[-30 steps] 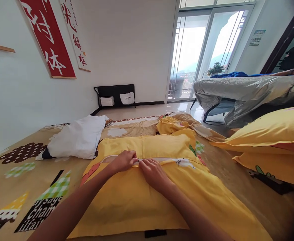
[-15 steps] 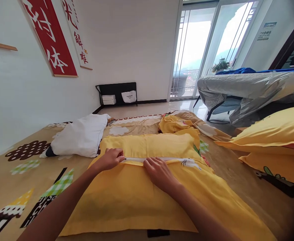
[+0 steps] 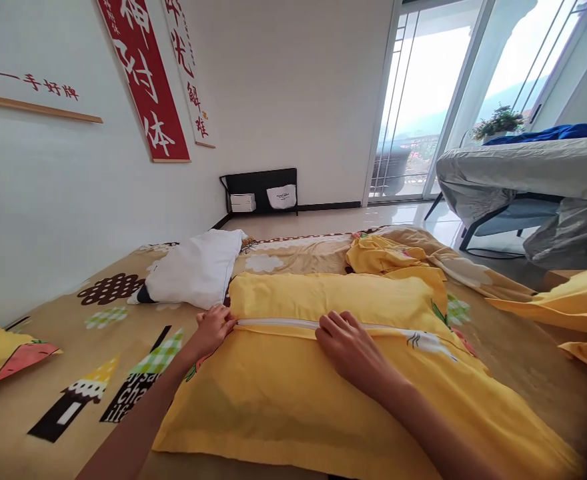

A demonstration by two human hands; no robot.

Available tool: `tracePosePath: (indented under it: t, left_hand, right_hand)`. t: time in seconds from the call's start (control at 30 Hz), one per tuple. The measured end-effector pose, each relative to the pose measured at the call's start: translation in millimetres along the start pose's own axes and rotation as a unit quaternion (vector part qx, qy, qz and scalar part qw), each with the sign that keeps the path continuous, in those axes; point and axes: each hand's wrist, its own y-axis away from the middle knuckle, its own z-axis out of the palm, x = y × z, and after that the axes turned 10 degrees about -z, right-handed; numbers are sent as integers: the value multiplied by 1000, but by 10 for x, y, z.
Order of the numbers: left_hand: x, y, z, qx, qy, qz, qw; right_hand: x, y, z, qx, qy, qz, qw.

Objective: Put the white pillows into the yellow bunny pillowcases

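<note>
A yellow pillowcase (image 3: 273, 393) lies in front of me, plump as if filled, with a white zipper (image 3: 278, 323) running across it. At the zipper's left end, my left hand (image 3: 213, 330) is closed in a pinch on the zipper pull, which its fingers mostly hide. My right hand (image 3: 346, 343) has its fingers curled on the fabric just below the zipper, near the middle. The zipper looks closed between my hands. A white printed patch (image 3: 431, 342) shows on the pillowcase to the right.
A white pillow (image 3: 193, 267) lies at the far left of the patterned bed sheet (image 3: 138, 327). Crumpled yellow cloth (image 3: 383, 255) is behind the pillowcase. More yellow fabric (image 3: 583, 300) sits at right and another yellow piece (image 3: 8, 353) at left. A covered table (image 3: 523, 167) stands beyond.
My left hand has slid left along the zipper to its end, and the gap there has closed. My right hand stays near the middle. The view has turned left.
</note>
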Motion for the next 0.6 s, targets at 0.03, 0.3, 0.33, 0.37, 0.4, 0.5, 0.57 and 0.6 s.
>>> tracePosePath:
  t: [0.03, 0.3, 0.33, 0.37, 0.4, 0.5, 0.57, 0.6]
  left_hand:
    - [-3, -10, 25, -1, -21, -7, 1000]
    - [114, -18, 58, 35, -124, -72, 989]
    - [141, -16, 50, 44, -133, -72, 988]
    - [166, -15, 40, 54, -138, -72, 986]
    - [187, -12, 31, 65, -141, -73, 985]
    - [216, 16, 11, 93, -136, -80, 983]
    - [200, 54, 14, 116, -85, -50, 988]
    - [182, 74, 25, 120, -43, -12, 992]
  right_hand:
    - [5, 4, -6, 4, 0, -1, 1000]
    - [16, -23, -74, 14, 15, -15, 1000]
    - [20, -19, -75, 16, 14, -9, 1000]
    - [28, -10, -73, 19, 11, 0, 1000]
    - [39, 4, -69, 23, 8, 12, 1000]
    - [108, 73, -40, 32, 3, 51, 998]
    - [188, 132, -7, 37, 11, 76, 996]
    - [238, 164, 13, 37, 14, 90, 995]
